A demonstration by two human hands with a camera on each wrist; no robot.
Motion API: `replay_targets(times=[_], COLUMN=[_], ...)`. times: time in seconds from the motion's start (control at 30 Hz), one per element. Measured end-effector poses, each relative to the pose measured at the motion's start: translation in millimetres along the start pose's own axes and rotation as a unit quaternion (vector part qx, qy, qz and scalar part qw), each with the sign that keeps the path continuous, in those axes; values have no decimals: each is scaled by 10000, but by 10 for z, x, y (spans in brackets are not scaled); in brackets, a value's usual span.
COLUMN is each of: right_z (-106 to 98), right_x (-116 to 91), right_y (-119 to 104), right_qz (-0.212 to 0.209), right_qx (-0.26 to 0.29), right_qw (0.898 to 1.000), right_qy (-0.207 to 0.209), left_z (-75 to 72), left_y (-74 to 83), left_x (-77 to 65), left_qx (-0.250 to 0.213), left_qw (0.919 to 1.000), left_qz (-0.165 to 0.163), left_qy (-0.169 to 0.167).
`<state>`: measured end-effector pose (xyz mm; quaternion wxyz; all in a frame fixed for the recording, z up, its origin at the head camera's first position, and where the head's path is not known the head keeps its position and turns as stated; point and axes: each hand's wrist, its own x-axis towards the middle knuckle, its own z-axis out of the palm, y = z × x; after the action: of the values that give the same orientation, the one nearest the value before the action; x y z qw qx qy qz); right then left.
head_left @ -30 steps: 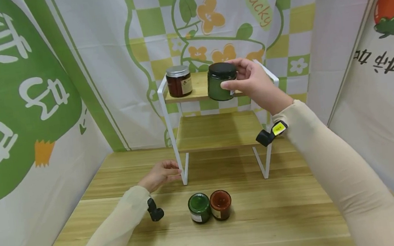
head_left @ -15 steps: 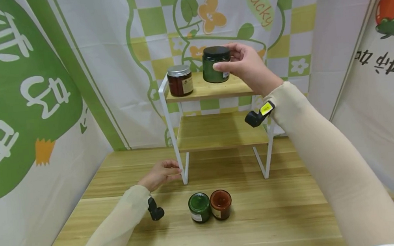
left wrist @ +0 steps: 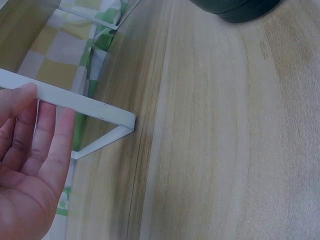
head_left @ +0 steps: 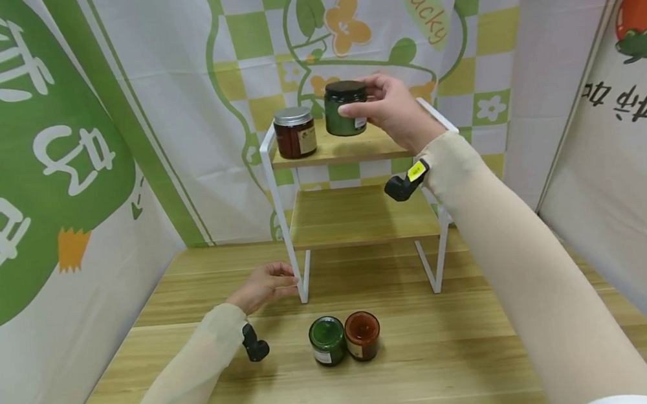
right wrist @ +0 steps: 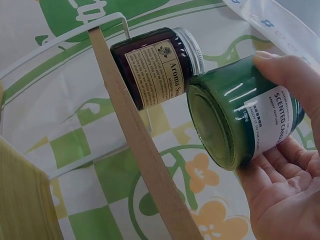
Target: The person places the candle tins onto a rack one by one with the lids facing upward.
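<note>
Printed backdrop [head_left: 249, 37] behind it all, "Lucky" legible up top; wood tabletop [head_left: 432, 360] carries the two-tier rack [head_left: 362, 214], facing the wearer, probably so both boards are reachable; left hand [head_left: 264, 288] pinches the rack's white leg [left wrist: 95, 106] between thumb and fingers, low down, likely to steady the frame; right hand [head_left: 390, 108] grasps the held green jar [head_left: 344, 117] from the side, thumb opposite fingers, which frees the base; that jar is roughly upright over the upper board [head_left: 379, 146], apart from it; dark red jar [head_left: 288, 143] stands at the board's left end, presumably to leave room alongside; exact gap between those two, can't tell; green front jar [head_left: 327, 338] and amber front jar [head_left: 363, 335] stand side by side before the rack, likely for easy reach.

Labels: white label [right wrist: 270, 120] on the held one, "SCENTED CAND…", "ENJOY NATURE", rest lost round the curve; tan label [right wrist: 155, 75] on the dark red one, "Aroma S…"; front pair too small to read; no certain brand.
</note>
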<state>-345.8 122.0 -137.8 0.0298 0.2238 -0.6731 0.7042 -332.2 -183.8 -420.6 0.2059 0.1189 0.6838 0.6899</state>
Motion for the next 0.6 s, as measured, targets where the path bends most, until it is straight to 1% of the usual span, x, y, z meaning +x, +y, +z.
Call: replay_targets(times=[0.27, 0.47, 0.6], right_z=[77, 101, 105], right_x=[76, 81, 88], right_y=[27, 59, 84], right_qz=[297, 372, 459], right_qx=[-145, -278, -203], right_qw=[9994, 9988, 9985], right_qy=[68, -131, -196], left_z=[7, -17, -30], left_y=[8, -13, -27], left_x=[0, 11, 13], left_qx=[101, 115, 98], left_qw=[9999, 9999, 9999], left_qz=[11, 38, 67], left_qy=[6, -30, -57])
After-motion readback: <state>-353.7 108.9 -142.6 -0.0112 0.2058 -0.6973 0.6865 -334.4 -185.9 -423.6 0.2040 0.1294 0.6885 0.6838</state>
